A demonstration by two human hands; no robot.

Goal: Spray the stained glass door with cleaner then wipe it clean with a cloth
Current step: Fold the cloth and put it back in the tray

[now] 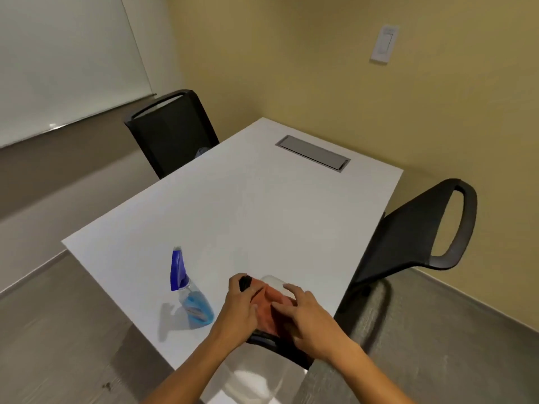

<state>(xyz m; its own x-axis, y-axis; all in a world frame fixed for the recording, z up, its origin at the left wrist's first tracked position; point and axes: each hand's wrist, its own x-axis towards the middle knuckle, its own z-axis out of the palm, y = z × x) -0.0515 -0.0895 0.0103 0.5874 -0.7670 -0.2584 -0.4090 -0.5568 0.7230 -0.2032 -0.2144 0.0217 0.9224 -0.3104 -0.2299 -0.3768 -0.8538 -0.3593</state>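
A glass door with a black frame (278, 346) lies over the near edge of the white table (262, 205), its pane jutting toward me. An orange cloth (267, 306) is spread on the glass. My left hand (237, 309) sits at the cloth's left side, its fingers curled round a black knob or handle (245, 282) at the door's far end. My right hand (307, 316) presses flat on the cloth's right part with its fingers spread. A spray bottle (189, 295) with a blue nozzle and blue liquid stands on the table, left of my hands, untouched.
One black chair (172, 132) stands at the table's far left and another (417, 228) at its right side, close to my right arm. A grey cable hatch (313, 153) is set into the far tabletop. A whiteboard (67, 62) hangs on the left wall.
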